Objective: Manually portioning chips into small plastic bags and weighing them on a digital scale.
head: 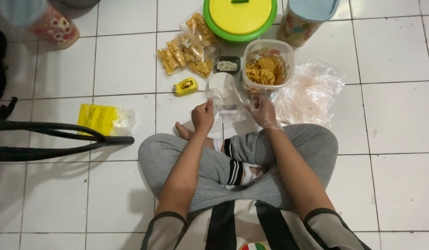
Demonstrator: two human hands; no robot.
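Seated on the floor, the left hand (pixel 203 115) and gloved right hand (pixel 263 111) pinch a clear plastic bag (pixel 226 105) open between them, seemingly mid-packing, with the tub of chips (pixel 266 65) just beyond needing a scoop next.

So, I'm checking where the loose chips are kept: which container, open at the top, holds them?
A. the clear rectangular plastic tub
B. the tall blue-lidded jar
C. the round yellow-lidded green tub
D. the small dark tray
A: the clear rectangular plastic tub stands open with orange-yellow chips visible inside, just beyond the right hand.
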